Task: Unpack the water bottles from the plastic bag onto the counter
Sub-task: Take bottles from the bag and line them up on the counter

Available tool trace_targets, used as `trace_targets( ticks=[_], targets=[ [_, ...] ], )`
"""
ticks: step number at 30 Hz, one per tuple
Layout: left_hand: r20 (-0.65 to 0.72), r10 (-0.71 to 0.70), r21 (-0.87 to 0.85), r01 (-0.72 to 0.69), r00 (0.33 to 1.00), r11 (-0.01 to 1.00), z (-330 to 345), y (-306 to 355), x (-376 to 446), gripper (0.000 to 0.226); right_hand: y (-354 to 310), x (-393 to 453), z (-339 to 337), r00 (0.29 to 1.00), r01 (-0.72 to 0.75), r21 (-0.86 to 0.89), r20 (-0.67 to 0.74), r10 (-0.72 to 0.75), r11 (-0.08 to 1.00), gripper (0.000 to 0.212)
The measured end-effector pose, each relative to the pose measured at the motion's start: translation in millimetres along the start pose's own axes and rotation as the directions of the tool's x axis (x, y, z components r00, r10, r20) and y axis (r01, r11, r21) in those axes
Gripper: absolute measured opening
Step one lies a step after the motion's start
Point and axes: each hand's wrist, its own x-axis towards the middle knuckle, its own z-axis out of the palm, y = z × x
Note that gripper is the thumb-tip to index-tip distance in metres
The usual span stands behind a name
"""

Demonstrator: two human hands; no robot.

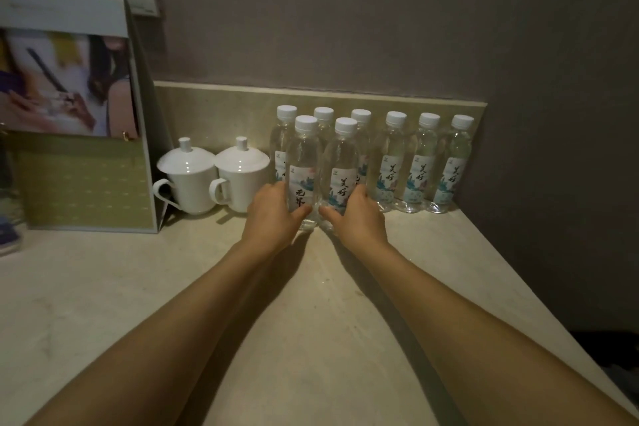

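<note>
The left hand point(273, 214) and right hand point(359, 218) each wrap the lower body of one front water bottle point(304, 166), upright on the table point(311, 322) near the wall. Bottles appear full, thus weighty; thin clear plastic likely yields, so a mid-body hold suits. White caps, printed labels. No bag visible.

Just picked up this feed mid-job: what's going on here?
A person is setting water bottles on the counter. The left hand grips one front bottle, the right hand the other front bottle. Six more bottles stand behind along the backsplash, beside two lidded white cups. No plastic bag is in view.
</note>
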Motion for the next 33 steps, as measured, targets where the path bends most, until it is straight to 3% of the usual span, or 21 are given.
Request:
trace_targets(
  ticks=[12,30,33],
  targets=[
    [-0.063,-0.04,-0.078,0.035,0.997,0.996,3,3,-4,0.04,-3,-5,-7,0.999,-0.021,0.005,0.024,0.021,1.0,0.054],
    [0.031,-0.076,-0.059,0.078,0.997,0.995,-4,10,-4,0.048,0,-6,-9,0.998,-0.02,0.076,0.059,0.016,0.997,0.056],
    [0.015,-0.107,-0.129,0.108,0.994,0.986,-9,20,-10,0.044,0,-10,-27,0.998,-0.005,0.107,0.061,-0.001,0.994,0.051]
  ],
)
